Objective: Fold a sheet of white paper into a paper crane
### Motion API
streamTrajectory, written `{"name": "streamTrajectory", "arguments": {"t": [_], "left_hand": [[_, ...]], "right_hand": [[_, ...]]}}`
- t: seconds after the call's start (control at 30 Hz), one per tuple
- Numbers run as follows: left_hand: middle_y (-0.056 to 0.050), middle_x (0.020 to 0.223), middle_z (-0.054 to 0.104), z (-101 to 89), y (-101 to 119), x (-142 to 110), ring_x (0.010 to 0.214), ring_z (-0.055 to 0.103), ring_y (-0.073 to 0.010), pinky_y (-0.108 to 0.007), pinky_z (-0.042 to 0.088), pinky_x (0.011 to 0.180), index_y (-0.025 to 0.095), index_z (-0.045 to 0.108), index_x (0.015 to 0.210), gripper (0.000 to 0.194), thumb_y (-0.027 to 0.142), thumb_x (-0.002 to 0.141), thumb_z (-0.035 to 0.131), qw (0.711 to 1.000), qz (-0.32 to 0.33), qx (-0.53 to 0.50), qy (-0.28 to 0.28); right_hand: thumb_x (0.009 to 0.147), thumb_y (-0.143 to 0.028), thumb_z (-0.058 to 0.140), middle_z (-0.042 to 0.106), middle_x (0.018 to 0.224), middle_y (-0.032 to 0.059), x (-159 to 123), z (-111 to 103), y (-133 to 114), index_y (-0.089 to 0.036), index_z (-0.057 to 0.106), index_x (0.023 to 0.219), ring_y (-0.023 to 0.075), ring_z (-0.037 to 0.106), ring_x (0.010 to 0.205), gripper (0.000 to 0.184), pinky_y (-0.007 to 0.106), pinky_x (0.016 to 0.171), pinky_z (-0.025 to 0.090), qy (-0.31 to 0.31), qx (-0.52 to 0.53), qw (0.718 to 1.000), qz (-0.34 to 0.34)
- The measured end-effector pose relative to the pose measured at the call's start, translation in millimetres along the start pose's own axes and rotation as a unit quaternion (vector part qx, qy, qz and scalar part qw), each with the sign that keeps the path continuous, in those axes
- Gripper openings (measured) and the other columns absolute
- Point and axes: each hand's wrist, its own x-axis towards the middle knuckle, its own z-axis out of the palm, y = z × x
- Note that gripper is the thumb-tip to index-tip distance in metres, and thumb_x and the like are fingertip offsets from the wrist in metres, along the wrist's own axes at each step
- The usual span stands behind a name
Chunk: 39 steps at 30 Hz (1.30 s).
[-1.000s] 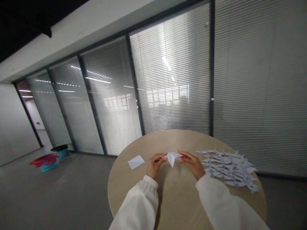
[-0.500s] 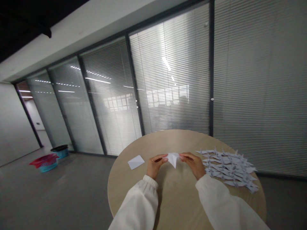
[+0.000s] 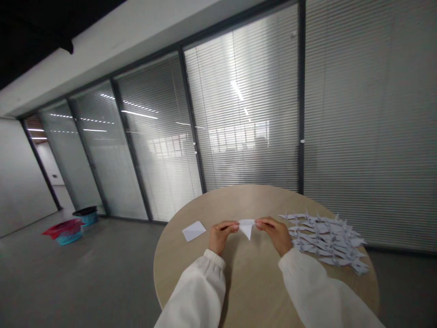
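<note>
Fingers (image 3: pixel 228 225) of L hand (image 3: pixel 221 238) & R hand (image 3: pixel 275 234) pinch folded white paper (image 3: pixel 246 228), exact folds hard to tell; paper cranes (image 3: pixel 324 239) lie on round bench (image 3: pixel 252 282) to R.

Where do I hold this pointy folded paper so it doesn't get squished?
Probably best to pinch the two ends of its wide, far edge, coming from both sides, as the left hand and right hand do on the folded white paper. That edge is broad, but the near end narrows to a thin point.

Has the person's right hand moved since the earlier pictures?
Yes, slightly: the right hand now sits a little lower in the view, toward the person, judged against the pile of paper cranes beside it, which has not shifted.
</note>
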Motion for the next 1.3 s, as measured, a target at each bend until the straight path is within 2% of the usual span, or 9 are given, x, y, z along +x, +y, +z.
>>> {"name": "streamTrajectory", "arguments": {"t": [0.23,0.37,0.6,0.73,0.93,1.03,1.17,1.3], "left_hand": [[-0.004,0.067,0.066,-1.3,-5,2,0.060,0.058,-0.0138,-0.025,0.048,0.060,0.014,0.069,0.071,0.024,0.034,0.060,0.070,1.000,0.016,0.011,-0.004],[-0.002,0.067,0.062,1.1,-9,2,0.063,0.057,-0.0123,-0.024,0.046,0.062,0.014,0.063,0.073,0.023,0.035,0.064,0.067,0.999,0.037,0.018,-0.022],[0.001,0.069,0.056,6.2,-11,-2,0.062,0.051,-0.0100,-0.021,0.040,0.058,0.014,0.055,0.074,0.025,0.033,0.063,0.067,0.996,0.057,0.036,-0.050],[0.000,0.069,0.056,5.6,-15,-1,0.063,0.051,-0.0106,-0.021,0.039,0.058,0.014,0.053,0.072,0.024,0.032,0.064,0.067,0.996,0.063,0.040,-0.049],[0.000,0.071,0.058,6.2,-15,0,0.066,0.055,-0.0115,-0.021,0.041,0.059,0.016,0.050,0.079,0.029,0.031,0.063,0.069,0.997,0.064,0.014,-0.046],[0.000,0.072,0.059,6.3,-16,0,0.067,0.056,-0.0119,-0.021,0.041,0.060,0.016,0.050,0.082,0.030,0.030,0.063,0.069,0.997,0.057,0.012,-0.057],[-0.001,0.072,0.062,5.8,-15,0,0.068,0.059,-0.0126,-0.023,0.044,0.062,0.016,0.050,0.086,0.033,0.029,0.063,0.069,0.997,0.052,0.003,-0.065],[-0.002,0.071,0.065,4.3,-11,1,0.065,0.060,-0.0134,-0.024,0.045,0.061,0.016,0.049,0.087,0.037,0.029,0.060,0.071,0.999,0.033,-0.013,-0.036]], "right_hand": [[0.068,-0.044,0.063,0.067,0.075,0.0047,0,-1,0,-0.017,0.067,0.078,0.0179,0.059,0.070,0.029,0.028,0.067,0.047,-0.021,-0.013,1.000,0.005],[0.065,-0.044,0.065,0.067,0.080,0.0057,-2,1,-1,-0.017,0.065,0.084,0.0193,0.060,0.074,0.033,0.029,0.068,0.047,-0.032,-0.002,0.999,0.019],[0.061,-0.046,0.068,0.066,0.077,0.0061,-4,5,-4,-0.017,0.065,0.076,0.0204,0.061,0.075,0.033,0.030,0.069,0.048,-0.039,0.012,0.999,0.035],[0.061,-0.043,0.069,0.064,0.074,0.0041,-4,7,-4,-0.017,0.061,0.073,0.0183,0.060,0.073,0.030,0.028,0.068,0.047,-0.036,0.014,0.999,0.034],[0.058,-0.040,0.072,0.064,0.079,0.0045,-4,8,-2,-0.018,0.062,0.085,0.0188,0.060,0.077,0.036,0.029,0.071,0.047,-0.039,0.016,0.998,0.039],[0.061,-0.043,0.069,0.066,0.080,0.0062,-4,7,-2,-0.017,0.064,0.081,0.0197,0.060,0.077,0.033,0.030,0.072,0.047,-0.061,0.001,0.997,0.040],[0.060,-0.043,0.070,0.066,0.075,0.0046,-4,5,-1,-0.017,0.065,0.076,0.0187,0.060,0.073,0.031,0.029,0.068,0.047,-0.052,0.000,0.998,0.034],[0.060,-0.042,0.070,0.066,0.074,0.0051,-2,3,2,-0.016,0.065,0.074,0.0186,0.060,0.071,0.030,0.029,0.067,0.046,-0.035,0.017,0.999,0.034]]}}
